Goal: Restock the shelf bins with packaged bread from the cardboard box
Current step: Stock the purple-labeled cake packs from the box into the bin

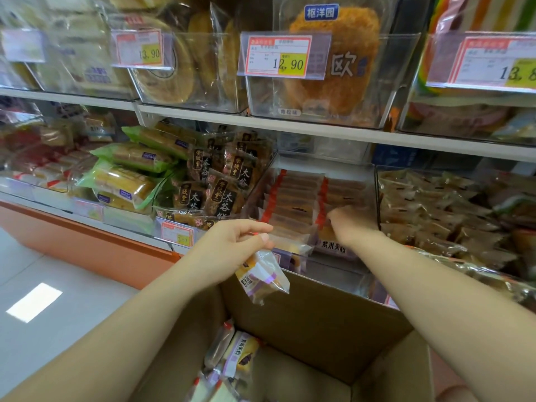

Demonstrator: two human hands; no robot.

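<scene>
Above the open box (319, 320), the left hand (232, 245) pinched a bread pack (262, 278) by the top of its clear wrapper, so it hung tilted. More loose packs (240, 352) lay inside the box. The right hand (351, 221) reached into a clear bin (376, 184) among rows of orange-edged packs (295, 198). Its fingers were blurred, and any grip could not be told.

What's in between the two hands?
Bread packets lined up in the bin lie between the left hand, which pinches one more packet, and the right hand. The head view shows it.
</scene>
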